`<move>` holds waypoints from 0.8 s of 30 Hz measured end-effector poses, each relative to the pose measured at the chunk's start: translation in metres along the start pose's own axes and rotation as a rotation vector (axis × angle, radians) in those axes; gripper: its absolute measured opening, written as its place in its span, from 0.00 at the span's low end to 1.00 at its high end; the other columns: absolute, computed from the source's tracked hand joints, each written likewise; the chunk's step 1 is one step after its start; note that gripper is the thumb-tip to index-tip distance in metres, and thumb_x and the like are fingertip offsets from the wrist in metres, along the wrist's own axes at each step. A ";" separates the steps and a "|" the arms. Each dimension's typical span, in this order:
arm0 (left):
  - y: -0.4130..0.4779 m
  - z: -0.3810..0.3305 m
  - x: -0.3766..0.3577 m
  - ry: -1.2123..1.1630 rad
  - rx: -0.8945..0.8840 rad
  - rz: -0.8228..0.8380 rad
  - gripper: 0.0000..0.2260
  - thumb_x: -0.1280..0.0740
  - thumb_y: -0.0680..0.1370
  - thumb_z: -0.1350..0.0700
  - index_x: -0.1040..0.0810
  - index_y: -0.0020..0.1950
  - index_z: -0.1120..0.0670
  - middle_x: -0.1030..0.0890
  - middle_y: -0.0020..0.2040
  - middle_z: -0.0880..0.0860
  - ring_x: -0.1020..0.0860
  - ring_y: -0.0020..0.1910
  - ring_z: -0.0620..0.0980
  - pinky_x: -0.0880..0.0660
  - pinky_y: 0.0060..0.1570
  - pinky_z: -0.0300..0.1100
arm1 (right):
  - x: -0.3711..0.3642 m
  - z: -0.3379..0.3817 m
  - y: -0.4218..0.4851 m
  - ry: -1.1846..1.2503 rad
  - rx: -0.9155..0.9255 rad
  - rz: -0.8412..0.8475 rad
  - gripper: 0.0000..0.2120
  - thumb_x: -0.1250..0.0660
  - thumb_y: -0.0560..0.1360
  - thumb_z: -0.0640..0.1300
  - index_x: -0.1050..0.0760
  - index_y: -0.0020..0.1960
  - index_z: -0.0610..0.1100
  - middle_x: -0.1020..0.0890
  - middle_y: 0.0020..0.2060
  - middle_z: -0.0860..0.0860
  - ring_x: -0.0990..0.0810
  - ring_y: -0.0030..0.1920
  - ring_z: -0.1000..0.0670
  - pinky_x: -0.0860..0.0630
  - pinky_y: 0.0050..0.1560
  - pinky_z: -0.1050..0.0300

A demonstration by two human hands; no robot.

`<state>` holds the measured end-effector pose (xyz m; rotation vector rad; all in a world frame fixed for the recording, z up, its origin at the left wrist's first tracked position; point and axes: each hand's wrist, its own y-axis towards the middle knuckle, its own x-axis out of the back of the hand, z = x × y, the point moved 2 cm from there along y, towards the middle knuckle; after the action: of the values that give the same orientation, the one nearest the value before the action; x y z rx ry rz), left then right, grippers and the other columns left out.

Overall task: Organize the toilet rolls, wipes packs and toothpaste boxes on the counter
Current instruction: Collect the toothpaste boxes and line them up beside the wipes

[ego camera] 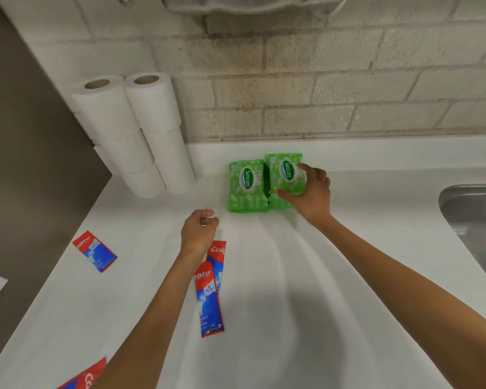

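Two stacks of green wipes packs stand side by side near the back wall. My right hand grips the top pack of the right stack with thumb and fingers. The left stack is untouched. My left hand hovers over the counter with curled fingers and holds nothing. White toilet rolls are piled in two tall columns in the back left corner. Red and blue toothpaste boxes lie flat: one at the left, two overlapping beside my left forearm, one at the bottom edge.
The white counter runs to a brick wall at the back. A steel sink sits at the right edge. A brown panel borders the counter on the left.
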<state>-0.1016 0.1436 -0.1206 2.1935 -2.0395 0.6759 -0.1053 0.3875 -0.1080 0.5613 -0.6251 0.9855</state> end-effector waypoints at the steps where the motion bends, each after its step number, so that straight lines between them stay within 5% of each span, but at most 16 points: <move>1: -0.002 0.003 0.003 0.038 -0.001 0.005 0.12 0.37 0.77 0.60 0.25 0.60 0.59 0.23 0.51 0.55 0.22 0.55 0.56 0.26 0.57 0.49 | -0.002 0.004 -0.005 0.025 0.012 0.008 0.36 0.25 0.65 0.54 0.34 0.69 0.47 0.31 0.65 0.43 0.33 0.66 0.42 0.33 0.65 0.49; 7: -0.028 0.035 0.028 0.410 -0.090 0.160 0.21 0.33 0.76 0.57 0.30 0.68 0.58 0.28 0.66 0.56 0.27 0.64 0.53 0.28 0.55 0.42 | -0.024 0.028 -0.054 0.210 0.032 0.242 0.23 0.26 0.68 0.49 0.25 0.60 0.43 0.23 0.54 0.45 0.25 0.46 0.50 0.27 0.49 0.58; 10: -0.040 0.051 0.037 0.613 -0.119 0.332 0.29 0.29 0.73 0.56 0.36 0.72 0.57 0.32 0.71 0.55 0.32 0.69 0.52 0.29 0.63 0.45 | -0.036 0.034 -0.077 0.264 -0.007 0.366 0.19 0.26 0.68 0.48 0.22 0.56 0.43 0.22 0.44 0.49 0.26 0.37 0.53 0.25 0.49 0.57; 18: -0.053 0.056 0.041 0.870 -0.246 0.360 0.36 0.27 0.71 0.49 0.40 0.73 0.55 0.32 0.69 0.55 0.33 0.68 0.51 0.32 0.64 0.44 | -0.045 0.031 -0.123 0.262 -0.049 0.454 0.14 0.26 0.69 0.43 0.20 0.53 0.42 0.22 0.37 0.53 0.24 0.40 0.52 0.25 0.52 0.56; 24: -0.056 0.060 0.041 0.682 -0.238 0.305 0.28 0.25 0.69 0.56 0.33 0.66 0.57 0.32 0.63 0.58 0.28 0.64 0.51 0.26 0.58 0.43 | -0.046 0.027 -0.147 0.272 -0.097 0.480 0.13 0.28 0.70 0.40 0.21 0.54 0.41 0.23 0.33 0.56 0.22 0.43 0.52 0.25 0.55 0.55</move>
<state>-0.0311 0.0912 -0.1459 1.2819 -1.9427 0.9779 -0.0007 0.2775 -0.1440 0.1830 -0.5704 1.4455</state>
